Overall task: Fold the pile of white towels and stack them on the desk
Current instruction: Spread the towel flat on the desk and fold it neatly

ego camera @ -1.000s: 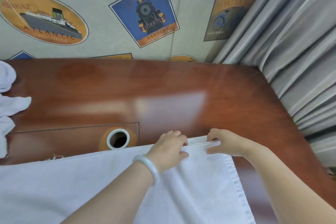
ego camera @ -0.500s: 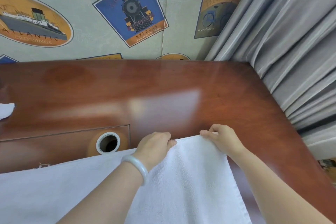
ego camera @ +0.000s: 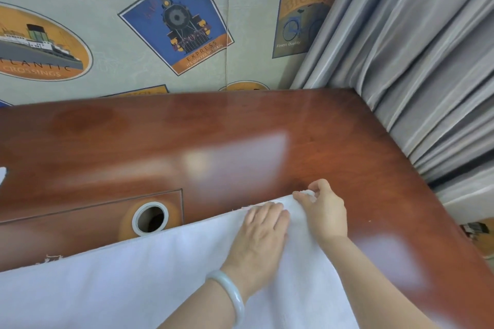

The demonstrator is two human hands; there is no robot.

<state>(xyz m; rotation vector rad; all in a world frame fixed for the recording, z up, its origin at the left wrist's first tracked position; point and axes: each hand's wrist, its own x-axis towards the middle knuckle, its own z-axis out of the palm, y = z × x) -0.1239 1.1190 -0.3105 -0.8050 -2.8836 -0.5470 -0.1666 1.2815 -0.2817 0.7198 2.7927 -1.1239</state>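
Left hand (ego camera: 263, 232), fingers straight and flat, presses the white towel (ego camera: 133, 291) onto the table (ego camera: 240, 125), apparently to anchor the cloth near its far edge. Right hand (ego camera: 322, 209), just beside it at 3 o'clock, pinches the towel's far right corner between thumb and curled fingers and holds it slightly off the wood, probably to square it or to start a fold. The towel lies spread over the near part of the table, from 6 to 8 o'clock in the view. A pale bangle (ego camera: 230, 294) circles the left wrist. At 9 o'clock from the left hand, a round cable grommet (ego camera: 150, 218) meets the towel's far edge. A hem dragged across it might catch. A scrap of white cloth (ego camera: 2, 173) at the 9 o'clock margin is likely the pile. A grey curtain (ego camera: 414, 61) hangs at 2 o'clock, and a locomotive print (ego camera: 176, 24) is on the wall at 12.
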